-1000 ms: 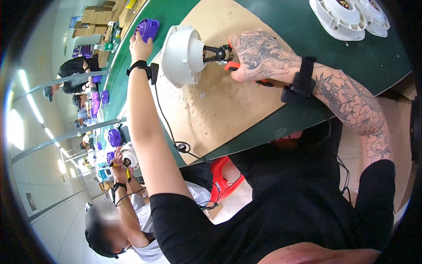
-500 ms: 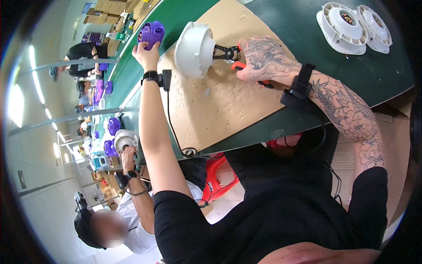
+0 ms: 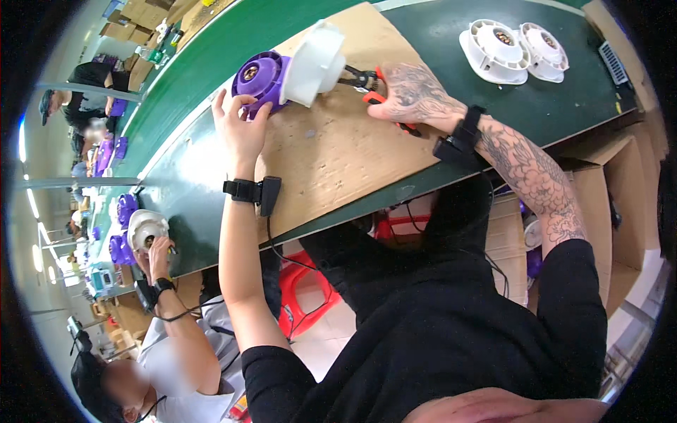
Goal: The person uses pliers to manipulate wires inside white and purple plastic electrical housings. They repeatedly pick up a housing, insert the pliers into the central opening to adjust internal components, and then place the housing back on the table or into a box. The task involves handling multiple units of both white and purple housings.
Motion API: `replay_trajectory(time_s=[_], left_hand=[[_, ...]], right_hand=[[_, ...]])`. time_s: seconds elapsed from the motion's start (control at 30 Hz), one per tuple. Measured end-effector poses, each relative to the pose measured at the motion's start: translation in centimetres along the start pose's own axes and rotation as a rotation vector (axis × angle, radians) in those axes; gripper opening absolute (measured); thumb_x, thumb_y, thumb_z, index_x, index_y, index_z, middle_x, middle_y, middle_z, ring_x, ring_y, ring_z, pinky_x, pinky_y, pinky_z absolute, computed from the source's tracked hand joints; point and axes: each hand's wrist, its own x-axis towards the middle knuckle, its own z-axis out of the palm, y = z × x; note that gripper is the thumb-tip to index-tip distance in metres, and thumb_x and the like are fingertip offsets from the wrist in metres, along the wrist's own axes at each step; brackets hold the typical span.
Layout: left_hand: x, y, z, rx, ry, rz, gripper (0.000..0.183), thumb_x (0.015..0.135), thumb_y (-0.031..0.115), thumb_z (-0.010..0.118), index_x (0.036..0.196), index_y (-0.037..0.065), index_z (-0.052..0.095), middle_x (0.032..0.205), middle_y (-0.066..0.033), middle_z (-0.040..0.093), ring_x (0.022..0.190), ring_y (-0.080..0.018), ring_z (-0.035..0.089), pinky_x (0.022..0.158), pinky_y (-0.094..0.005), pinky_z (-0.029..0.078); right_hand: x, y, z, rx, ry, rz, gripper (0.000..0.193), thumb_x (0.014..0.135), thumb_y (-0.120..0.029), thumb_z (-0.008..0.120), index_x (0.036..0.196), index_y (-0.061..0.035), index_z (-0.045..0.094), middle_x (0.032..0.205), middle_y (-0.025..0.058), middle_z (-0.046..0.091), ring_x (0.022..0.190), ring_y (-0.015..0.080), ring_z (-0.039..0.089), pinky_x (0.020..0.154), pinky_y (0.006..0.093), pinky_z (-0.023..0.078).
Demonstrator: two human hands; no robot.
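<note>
My left hand (image 3: 243,137) grips the near rim of a purple round plastic housing (image 3: 259,79) with thumb and fingers. Against that housing's right side rests a white round plastic housing (image 3: 314,63), tilted on its edge. My right hand (image 3: 412,95) is closed round a pair of pliers (image 3: 363,79) with black jaws and orange-and-black handles. The jaws reach the right side of the white housing; what their tips grip is hidden. Both housings are over a sheet of cardboard (image 3: 338,162).
Two white round housings (image 3: 497,42) lie at the far right of the green table (image 3: 423,21). Open cardboard boxes (image 3: 627,190) stand at the right. On the left a co-worker's hands (image 3: 156,257) handle another white housing, near purple ones (image 3: 125,210).
The purple housing has come down rightward in my left hand, from the conveyor side to beside the white housing. My right hand still holds the pliers at the white housing. The view has shifted.
</note>
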Motion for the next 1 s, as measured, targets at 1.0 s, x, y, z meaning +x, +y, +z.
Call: replay_trajectory(time_s=[1.0], left_hand=[[1.0,3.5,3.7,-0.361,-0.232,-0.313,0.048,0.09,0.032,0.068,0.125,-0.001,0.071,0.1,-0.0122,0.075,0.094,-0.0135,0.07,0.083,-0.0272,0.052]], right_hand=[[-4.2,0.6,-23.6,-0.913,-0.27,-0.199,0.048,0.06,-0.027,0.078,0.093,0.0003,0.059,0.09,0.0179,0.058,0.09,0.0373,0.058,0.079,0.045,0.045]])
